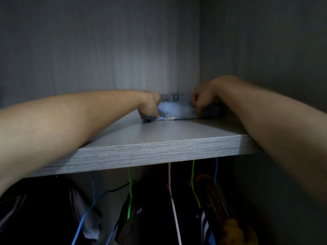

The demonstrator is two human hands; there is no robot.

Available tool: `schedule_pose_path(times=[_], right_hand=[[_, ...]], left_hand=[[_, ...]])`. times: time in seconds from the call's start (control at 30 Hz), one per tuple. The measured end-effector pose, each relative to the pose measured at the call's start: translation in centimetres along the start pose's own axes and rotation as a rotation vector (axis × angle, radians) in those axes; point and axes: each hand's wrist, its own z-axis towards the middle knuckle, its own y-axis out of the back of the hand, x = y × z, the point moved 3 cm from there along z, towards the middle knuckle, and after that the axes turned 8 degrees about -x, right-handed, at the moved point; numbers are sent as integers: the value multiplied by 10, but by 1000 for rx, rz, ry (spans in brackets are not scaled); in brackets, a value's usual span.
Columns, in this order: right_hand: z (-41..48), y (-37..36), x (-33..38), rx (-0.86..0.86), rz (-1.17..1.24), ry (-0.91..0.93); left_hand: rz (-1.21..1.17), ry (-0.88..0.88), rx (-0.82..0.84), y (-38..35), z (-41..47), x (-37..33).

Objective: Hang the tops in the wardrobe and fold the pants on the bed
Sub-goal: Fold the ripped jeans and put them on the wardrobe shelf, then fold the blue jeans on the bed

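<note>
At the back of the wardrobe shelf [159, 138], close to its right rear corner, lay a folded pair of light-blue jeans [178, 110], with the waistband and a belt loop showing on top. The left hand [150, 107] gripped the bundle's left end, fingers curled round the denim. The right hand [203, 101] held the right end, fingers curled down over its front.

Below the shelf, dark tops [152, 209] hung on a green hanger [130, 191], a pink hanger [172, 200] and a blue hanger [95, 193], so the hanging part looked largely done. The jeans appeared fully folded and rested on the shelf, seemingly being stowed there. Whether more pants waited on the bed could not be told, since the bed lay out of view.
</note>
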Motion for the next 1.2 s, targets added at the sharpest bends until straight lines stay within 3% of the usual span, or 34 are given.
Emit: schedule_pose_path(times=[0.07, 0.17, 0.23, 0.3, 0.43, 0.53, 0.73, 1.0, 1.2], right_hand=[[-5, 1, -2, -8, 45, -12], [-19, 12, -4, -165, 101, -43], [-35, 22, -2, -309, 107, -63], [-54, 34, 2, -484, 99, -75], [-98, 44, 21, -775, 162, -43], [-135, 45, 39, -941, 136, 7], [-213, 31, 63, -1172, 247, 75], [-288, -6, 71, -1124, 165, 75], [-372, -40, 94, -1028, 142, -23]], left_hand=[[-116, 27, 62, 1, -3, 4], [-355, 116, 219, 14, -20, 11], [-406, 137, 180, 29, -32, 20], [-326, 156, -88, 49, -49, 26], [94, 168, -755, 82, -106, 22], [84, 217, -954, 96, -153, 12], [-48, 248, -1001, 72, -241, -5], [50, 233, -914, 27, -324, -23], [-50, 187, -904, 6, -400, -30]])
